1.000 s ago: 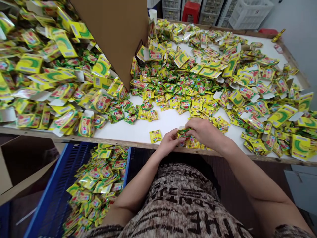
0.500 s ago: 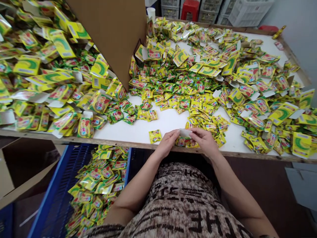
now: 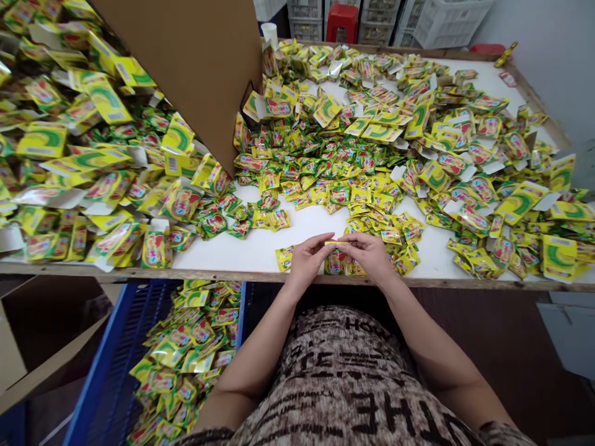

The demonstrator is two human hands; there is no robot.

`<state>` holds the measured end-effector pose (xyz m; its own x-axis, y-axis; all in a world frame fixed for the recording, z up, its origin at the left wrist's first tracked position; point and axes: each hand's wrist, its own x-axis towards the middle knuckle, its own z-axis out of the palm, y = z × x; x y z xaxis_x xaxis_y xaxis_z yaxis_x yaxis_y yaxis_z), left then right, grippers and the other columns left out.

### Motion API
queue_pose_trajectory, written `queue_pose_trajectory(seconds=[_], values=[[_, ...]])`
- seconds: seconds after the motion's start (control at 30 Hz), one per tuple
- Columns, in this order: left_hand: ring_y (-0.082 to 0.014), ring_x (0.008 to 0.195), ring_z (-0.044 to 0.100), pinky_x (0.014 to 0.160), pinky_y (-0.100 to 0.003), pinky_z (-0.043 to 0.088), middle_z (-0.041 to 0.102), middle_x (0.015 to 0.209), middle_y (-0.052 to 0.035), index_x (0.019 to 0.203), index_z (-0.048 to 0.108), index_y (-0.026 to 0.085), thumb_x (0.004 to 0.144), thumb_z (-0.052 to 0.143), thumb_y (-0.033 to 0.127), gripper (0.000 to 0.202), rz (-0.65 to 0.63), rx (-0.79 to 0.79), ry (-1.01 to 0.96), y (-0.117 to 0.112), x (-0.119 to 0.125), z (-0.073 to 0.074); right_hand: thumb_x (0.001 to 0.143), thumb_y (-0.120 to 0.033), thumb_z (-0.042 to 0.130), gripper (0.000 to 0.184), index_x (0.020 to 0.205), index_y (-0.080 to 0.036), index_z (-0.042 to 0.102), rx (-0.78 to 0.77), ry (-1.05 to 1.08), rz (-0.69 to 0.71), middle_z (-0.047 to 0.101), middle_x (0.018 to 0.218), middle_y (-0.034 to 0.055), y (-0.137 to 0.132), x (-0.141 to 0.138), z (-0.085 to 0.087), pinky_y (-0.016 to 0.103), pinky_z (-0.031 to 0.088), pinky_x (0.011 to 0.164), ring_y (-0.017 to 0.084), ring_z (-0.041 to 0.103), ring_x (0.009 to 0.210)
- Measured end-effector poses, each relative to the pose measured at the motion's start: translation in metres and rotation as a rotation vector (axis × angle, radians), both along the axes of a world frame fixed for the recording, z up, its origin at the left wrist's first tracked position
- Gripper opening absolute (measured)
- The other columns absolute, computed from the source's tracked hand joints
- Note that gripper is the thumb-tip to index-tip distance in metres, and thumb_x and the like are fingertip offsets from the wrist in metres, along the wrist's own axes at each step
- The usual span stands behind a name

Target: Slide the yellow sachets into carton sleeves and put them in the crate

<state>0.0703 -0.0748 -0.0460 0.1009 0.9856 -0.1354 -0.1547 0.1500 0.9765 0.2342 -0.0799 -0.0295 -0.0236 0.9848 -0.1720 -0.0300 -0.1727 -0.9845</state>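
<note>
My left hand [image 3: 305, 259] and my right hand [image 3: 372, 255] meet at the table's front edge. Between them is a small yellow-green printed box [image 3: 335, 262], pinched along its top by the fingertips and thumbs of both hands. The white end flap no longer stands up; the fingers cover most of the top. A small yellow candy packet [image 3: 283, 257] lies just left of my left hand, partly behind it. Close to my right hand is a loose heap of yellow packets [image 3: 403, 230].
Printed boxes [image 3: 105, 99] are heaped at left beside a tall cardboard panel [image 3: 195, 68]. Mixed green and yellow packets [image 3: 320, 167] cover the middle, with more boxes [image 3: 520, 201] at right. Below the wooden table edge [image 3: 223, 274], a blue crate [image 3: 100, 365] holds filled boxes.
The box's white flap, upright before, is now folded down under my fingers. Both hands have closed in over the box top. The whole view has shifted slightly.
</note>
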Motion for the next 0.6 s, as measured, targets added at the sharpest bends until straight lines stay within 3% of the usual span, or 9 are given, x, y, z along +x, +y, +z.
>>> queue_pose_trajectory(seconds=[0.1, 0.2, 0.33, 0.4, 0.5, 0.6], values=[[-0.0185, 0.082, 0.07, 0.081, -0.033, 0.057, 0.077, 0.09, -0.0067, 0.096, 0.077, 0.018, 0.076, 0.077, 0.039, 0.029, -0.021, 0.065, 0.071, 0.003, 0.001, 0.001, 0.07, -0.042, 0.081, 0.025, 0.08, -0.02, 0.077, 0.042, -0.041, -0.034, 0.069, 0.072, 0.0026, -0.003, 0.0, -0.002, 0.027, 0.052, 0.047, 0.013, 0.06, 0.053], [-0.0186, 0.082, 0.071, 0.08, -0.032, 0.057, 0.077, 0.087, -0.0073, 0.088, 0.078, 0.019, 0.081, 0.073, 0.037, 0.02, -0.081, 0.274, 0.2, 0.005, -0.003, 0.002, 0.075, -0.039, 0.078, 0.019, 0.081, -0.021, 0.077, 0.183, -0.141, -0.024, 0.07, 0.084, 0.005, -0.008, 0.003, -0.004, 0.031, 0.057, 0.056, 0.017, 0.065, 0.066], [-0.019, 0.091, 0.072, 0.087, -0.035, 0.058, 0.077, 0.099, -0.0081, 0.1, 0.077, 0.022, 0.084, 0.071, 0.033, 0.02, -0.153, 0.528, 0.302, 0.003, -0.015, -0.003, 0.087, -0.03, 0.069, 0.011, 0.092, -0.023, 0.077, 0.489, -0.383, 0.032, 0.07, 0.094, 0.0071, -0.014, 0.012, -0.006, 0.037, 0.057, 0.083, 0.019, 0.066, 0.09], [-0.0196, 0.097, 0.072, 0.091, -0.036, 0.058, 0.076, 0.108, -0.0091, 0.107, 0.075, 0.023, 0.082, 0.073, 0.031, 0.026, -0.173, 0.604, 0.341, 0.001, -0.019, -0.005, 0.09, -0.027, 0.065, 0.014, 0.098, -0.024, 0.076, 0.579, -0.466, 0.079, 0.069, 0.099, 0.0075, -0.016, 0.016, -0.005, 0.038, 0.055, 0.088, 0.018, 0.066, 0.094], [-0.0192, 0.101, 0.071, 0.093, -0.036, 0.058, 0.075, 0.11, -0.0094, 0.11, 0.073, 0.023, 0.083, 0.072, 0.027, 0.028, -0.17, 0.619, 0.353, -0.002, -0.019, -0.009, 0.092, -0.026, 0.063, 0.015, 0.1, -0.023, 0.074, 0.61, -0.535, 0.145, 0.068, 0.1, 0.0074, -0.016, 0.018, -0.002, 0.038, 0.054, 0.089, 0.018, 0.065, 0.096], [-0.0192, 0.098, 0.072, 0.09, -0.035, 0.059, 0.076, 0.109, -0.0097, 0.115, 0.07, 0.021, 0.082, 0.074, 0.027, 0.034, -0.13, 0.463, 0.244, -0.006, -0.015, -0.012, 0.092, -0.028, 0.062, 0.014, 0.101, -0.023, 0.073, 0.555, -0.548, 0.155, 0.068, 0.098, 0.0074, -0.014, 0.015, 0.003, 0.037, 0.055, 0.084, 0.019, 0.065, 0.095]])
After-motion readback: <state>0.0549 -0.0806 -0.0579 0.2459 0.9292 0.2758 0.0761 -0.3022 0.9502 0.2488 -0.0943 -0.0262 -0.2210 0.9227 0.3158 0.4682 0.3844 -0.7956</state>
